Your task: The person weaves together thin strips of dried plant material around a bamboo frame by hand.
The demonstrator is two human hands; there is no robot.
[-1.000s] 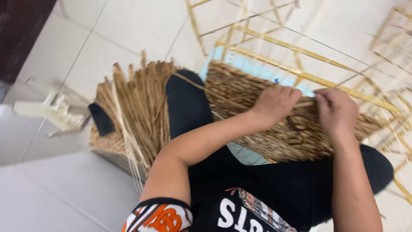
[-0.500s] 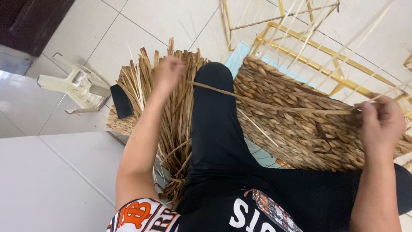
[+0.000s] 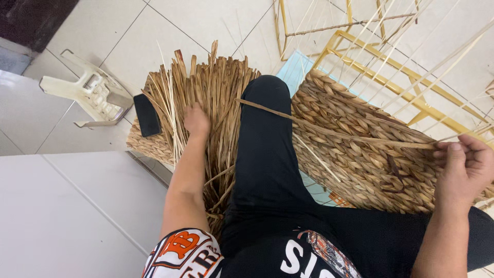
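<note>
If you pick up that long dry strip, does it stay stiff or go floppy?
Probably bendy, not stiff: the strip is thin and flat, and it only runs straight because the right hand pulls it tight from the bundle. It likely weighs little, since fingertips alone hold it. It looks dry, so a sharp fold might crack it.

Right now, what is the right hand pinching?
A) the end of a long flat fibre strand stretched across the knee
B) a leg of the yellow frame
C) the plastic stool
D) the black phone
A: the right hand pinches the strand, which runs taut over the knee to the fibre bundle under the left hand.
</note>
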